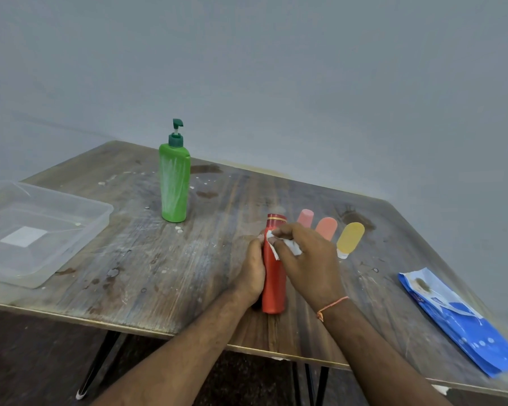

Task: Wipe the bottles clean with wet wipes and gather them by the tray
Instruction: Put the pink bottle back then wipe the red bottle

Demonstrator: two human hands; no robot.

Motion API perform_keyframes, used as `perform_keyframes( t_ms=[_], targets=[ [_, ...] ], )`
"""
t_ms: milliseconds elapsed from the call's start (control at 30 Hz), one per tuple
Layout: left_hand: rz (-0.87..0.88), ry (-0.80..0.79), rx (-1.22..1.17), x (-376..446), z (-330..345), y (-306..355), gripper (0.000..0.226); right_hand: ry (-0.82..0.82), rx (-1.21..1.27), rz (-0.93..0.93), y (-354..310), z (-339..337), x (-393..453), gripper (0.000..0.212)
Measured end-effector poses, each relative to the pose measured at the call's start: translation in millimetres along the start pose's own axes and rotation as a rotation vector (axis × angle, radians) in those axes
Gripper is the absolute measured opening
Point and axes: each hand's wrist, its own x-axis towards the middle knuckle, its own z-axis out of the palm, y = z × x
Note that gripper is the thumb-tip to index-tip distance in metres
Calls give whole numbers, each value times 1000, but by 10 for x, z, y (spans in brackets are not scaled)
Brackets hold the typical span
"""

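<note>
Two hands work on one tall red plastic bottle (274, 285) with a gold band under its red cap, standing upright near the front edge of the scuffed, stained wooden worktop (170, 273). The left hand (252, 273) wraps around the bottle's left side, fingers curled behind it. The right hand (308, 259) pinches a crumpled white wet wipe (288, 246) between thumb and fingers and presses it against the bottle's upper part. Its wrist carries an orange thread band (332, 306).

Just behind the right hand lie three small travel tubes side by side: a pink one (305, 217), an orange one (326, 227) and a yellow one with a clear cap (350, 238). Farther back and left stands a tall green pump bottle (174, 183) with a dark green dispenser head, smeared with whitish streaks. At the far left sits a clear rectangular plastic tray (100, 213), holding only a white square label or sheet on its bottom. A blue and white wet-wipe packet (464, 326) lies flat at the right edge.
</note>
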Motion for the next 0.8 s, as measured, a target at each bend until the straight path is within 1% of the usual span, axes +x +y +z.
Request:
perform_keyframes(
  t_ms=[200,333,467,600,700,800],
  targets=[
    [-31,-10,-53,20,-13,1,54,-77,6,-74,37,-40,-149,14],
    [12,-17,16,-33,3,26,52,-49,-35,-104,4,-3,-59,10],
    [50,-6,85,-40,19,24,59,60,59,19,-18,53,97,10],
    [-20,-55,92,-7,-47,-20,71,100,164,155,32,63,134,8],
    [-11,-85,108,10,-67,-52,71,146,280,242,73,62,92,12],
    [-7,-103,105,7,-66,-58,73,179,323,280,99,73,76,12]
  ],
)
